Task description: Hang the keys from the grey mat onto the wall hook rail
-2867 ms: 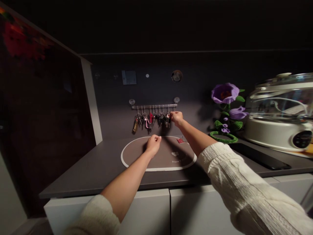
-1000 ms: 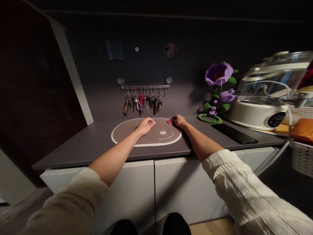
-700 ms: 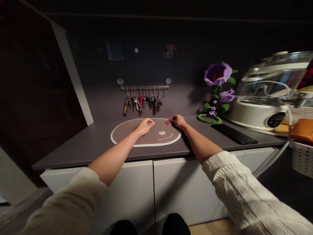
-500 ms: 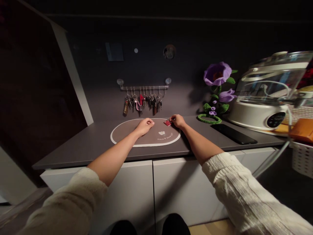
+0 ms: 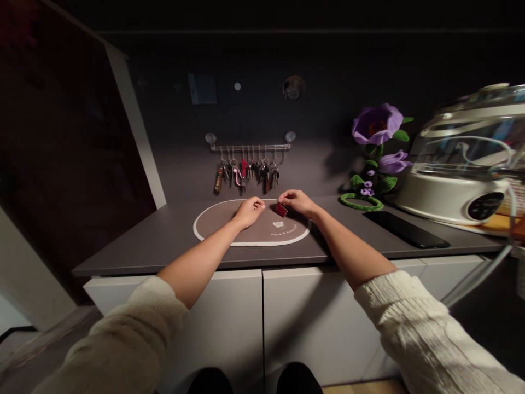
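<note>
Flat red square tag (image 5: 281, 209) tipped up | our right hand (image 5: 296, 201) pinches its top, left hand (image 5: 250, 211) curled closed | likely light, stiff; grip there

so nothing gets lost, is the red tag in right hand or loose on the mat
In the right hand: the red tag hangs tilted below its grip. Cannot tell whether it touches the mat.

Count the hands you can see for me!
2. The left hand is over the middle of the oval mat; the right hand holds a red tag near the mat's far right edge.
</note>
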`<state>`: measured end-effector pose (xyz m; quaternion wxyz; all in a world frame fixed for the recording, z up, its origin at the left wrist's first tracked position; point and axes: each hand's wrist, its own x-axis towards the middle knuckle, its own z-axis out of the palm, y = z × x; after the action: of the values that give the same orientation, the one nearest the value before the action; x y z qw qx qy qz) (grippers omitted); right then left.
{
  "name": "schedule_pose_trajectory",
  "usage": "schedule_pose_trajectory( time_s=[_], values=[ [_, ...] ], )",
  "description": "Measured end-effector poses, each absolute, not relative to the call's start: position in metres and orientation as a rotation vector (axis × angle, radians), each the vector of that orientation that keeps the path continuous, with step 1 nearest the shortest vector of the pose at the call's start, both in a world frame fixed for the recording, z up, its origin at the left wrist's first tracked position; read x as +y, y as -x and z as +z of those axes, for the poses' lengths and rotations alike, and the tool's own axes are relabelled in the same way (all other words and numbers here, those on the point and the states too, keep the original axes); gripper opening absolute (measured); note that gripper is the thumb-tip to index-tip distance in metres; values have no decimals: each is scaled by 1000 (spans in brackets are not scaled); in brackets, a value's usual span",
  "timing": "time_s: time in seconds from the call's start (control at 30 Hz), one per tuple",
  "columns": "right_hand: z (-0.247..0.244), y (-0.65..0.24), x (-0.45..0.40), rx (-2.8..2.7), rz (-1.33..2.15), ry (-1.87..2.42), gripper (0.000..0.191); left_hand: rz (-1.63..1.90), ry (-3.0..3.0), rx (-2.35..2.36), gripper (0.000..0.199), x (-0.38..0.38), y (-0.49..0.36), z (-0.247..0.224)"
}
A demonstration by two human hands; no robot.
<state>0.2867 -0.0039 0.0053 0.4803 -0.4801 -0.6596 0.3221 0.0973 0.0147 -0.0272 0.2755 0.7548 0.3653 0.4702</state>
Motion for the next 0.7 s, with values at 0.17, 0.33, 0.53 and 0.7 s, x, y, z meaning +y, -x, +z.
schedule_pose_trajectory(
  time_s=[0.17,0.33,0.53,0.7],
  values=[
    [9,-280,-9,-1571,910,1037,16,1301,-2155,1001,11,11,-99,-21],
    [8,-273,-10,-1554,966,1017,22,1304,-2134,957,17,7,-101,-18],
    [5,-266,-13,-1551,1041,965,26,1277,-2145,856,19,4,-102,-16],
    [5,-263,-12,-1545,1095,899,23,1270,-2045,827,18,6,-102,-17]
  ],
)
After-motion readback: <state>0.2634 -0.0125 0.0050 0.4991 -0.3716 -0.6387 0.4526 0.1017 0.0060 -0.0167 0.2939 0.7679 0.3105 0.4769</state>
